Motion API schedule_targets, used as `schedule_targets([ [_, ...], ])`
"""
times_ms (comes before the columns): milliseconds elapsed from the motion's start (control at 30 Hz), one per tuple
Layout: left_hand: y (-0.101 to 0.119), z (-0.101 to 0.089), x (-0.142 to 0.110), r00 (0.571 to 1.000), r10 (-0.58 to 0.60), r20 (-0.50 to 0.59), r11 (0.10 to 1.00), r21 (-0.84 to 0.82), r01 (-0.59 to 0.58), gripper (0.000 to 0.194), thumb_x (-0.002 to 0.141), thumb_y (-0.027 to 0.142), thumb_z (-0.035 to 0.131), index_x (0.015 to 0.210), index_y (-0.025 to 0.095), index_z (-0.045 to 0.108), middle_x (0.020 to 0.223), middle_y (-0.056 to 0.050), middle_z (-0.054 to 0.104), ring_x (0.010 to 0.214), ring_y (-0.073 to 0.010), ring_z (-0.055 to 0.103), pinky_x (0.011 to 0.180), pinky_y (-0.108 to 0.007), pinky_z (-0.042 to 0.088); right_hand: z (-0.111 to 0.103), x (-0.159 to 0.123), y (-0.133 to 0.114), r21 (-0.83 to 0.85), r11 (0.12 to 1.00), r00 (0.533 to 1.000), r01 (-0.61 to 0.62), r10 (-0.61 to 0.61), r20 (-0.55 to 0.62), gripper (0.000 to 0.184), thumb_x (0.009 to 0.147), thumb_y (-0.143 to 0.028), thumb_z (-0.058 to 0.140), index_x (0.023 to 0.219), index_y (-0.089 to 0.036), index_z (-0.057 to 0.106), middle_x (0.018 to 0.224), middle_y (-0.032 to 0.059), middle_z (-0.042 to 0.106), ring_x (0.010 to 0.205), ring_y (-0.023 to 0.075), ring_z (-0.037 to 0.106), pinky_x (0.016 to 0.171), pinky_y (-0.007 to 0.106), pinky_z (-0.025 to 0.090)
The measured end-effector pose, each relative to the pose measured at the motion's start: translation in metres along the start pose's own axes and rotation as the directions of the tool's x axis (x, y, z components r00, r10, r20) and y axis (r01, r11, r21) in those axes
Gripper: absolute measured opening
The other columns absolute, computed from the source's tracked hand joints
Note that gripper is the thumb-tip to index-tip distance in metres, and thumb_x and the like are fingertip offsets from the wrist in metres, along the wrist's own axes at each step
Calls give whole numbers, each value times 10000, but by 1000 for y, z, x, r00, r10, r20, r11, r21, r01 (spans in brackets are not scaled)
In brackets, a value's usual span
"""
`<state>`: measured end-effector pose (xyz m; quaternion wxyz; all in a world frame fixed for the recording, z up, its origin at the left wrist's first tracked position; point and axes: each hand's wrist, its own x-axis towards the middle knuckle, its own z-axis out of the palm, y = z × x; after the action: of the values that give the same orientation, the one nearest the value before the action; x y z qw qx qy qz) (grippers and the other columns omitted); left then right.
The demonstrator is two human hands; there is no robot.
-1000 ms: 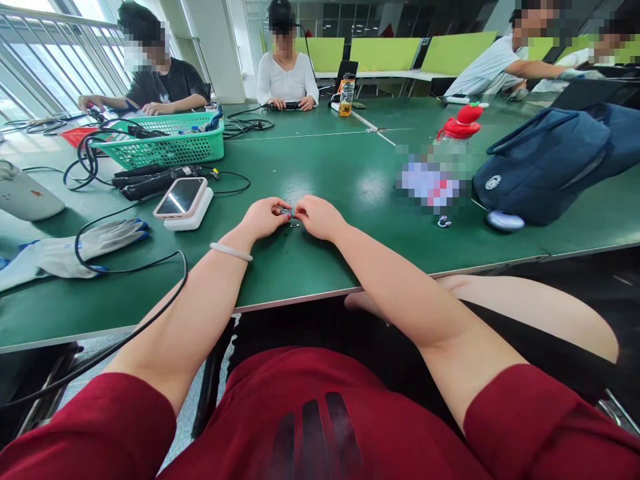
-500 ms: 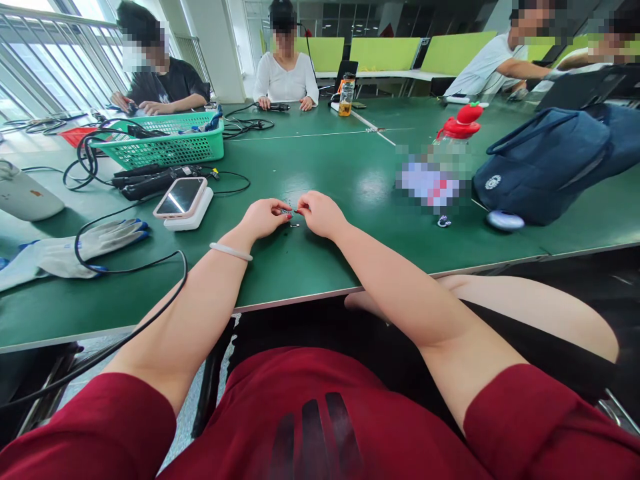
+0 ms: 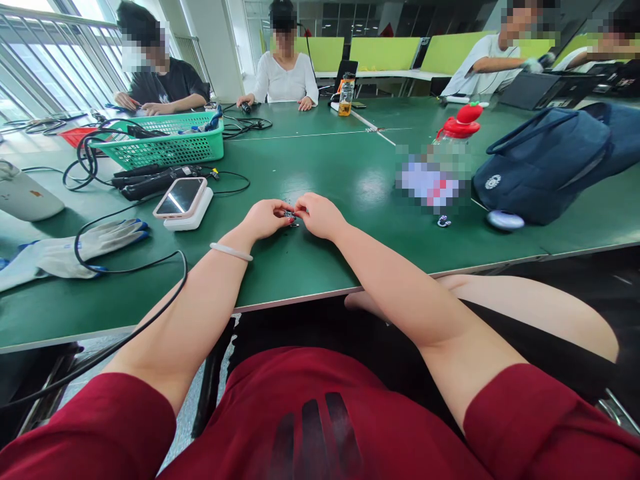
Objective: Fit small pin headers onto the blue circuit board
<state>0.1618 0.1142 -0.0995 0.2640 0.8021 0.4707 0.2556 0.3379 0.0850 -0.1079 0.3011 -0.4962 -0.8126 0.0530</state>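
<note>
Over the green tabletop (image 3: 300, 267), my left hand (image 3: 267, 219) and my right hand (image 3: 319, 212) meet fingertip to fingertip. The left thumb and fingers are pinched around a tiny metallic-looking piece (image 3: 289, 215), too small to name. From the other side my right thumb and forefinger press together right beside it; whether they grip a part of it is hidden. A small silvery bit (image 3: 295, 225) shows on the table just below the fingertips, partly covered by them.
Left of my hands lie a phone (image 3: 181, 197) on a white box (image 3: 193, 217), a work glove (image 3: 95, 247) and black cables. Behind them stands a green basket (image 3: 165, 147). A blue backpack (image 3: 545, 160) and a red-capped bottle (image 3: 457, 130) are on the right. Several people sit around.
My right fingertips have moved slightly left and now meet the left ones, narrowing the gap. Across the table, a person's hand has shifted left with a black object.
</note>
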Motion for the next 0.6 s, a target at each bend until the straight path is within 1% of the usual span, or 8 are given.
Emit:
schedule_targets([
  [367,-1,1,0,998,41,43,996,-82,-37,362,657,307,669,980,149,708,841,-63,684,776,-184,601,778,-329,466,-1,-1,-3,-29,1000,1000,11,-11,17,154,895,-171,488,841,-160,632,902,58,588,816,175,523,724,284,367],
  [600,0,1,0,998,38,48,997,-67,-35,344,659,307,667,968,162,712,838,-59,686,787,-190,604,780,-329,462,-2,-1,-4,-40,999,999,13,-11,37,161,901,-184,490,849,-163,642,915,60,593,835,176,528,738,284,366],
])
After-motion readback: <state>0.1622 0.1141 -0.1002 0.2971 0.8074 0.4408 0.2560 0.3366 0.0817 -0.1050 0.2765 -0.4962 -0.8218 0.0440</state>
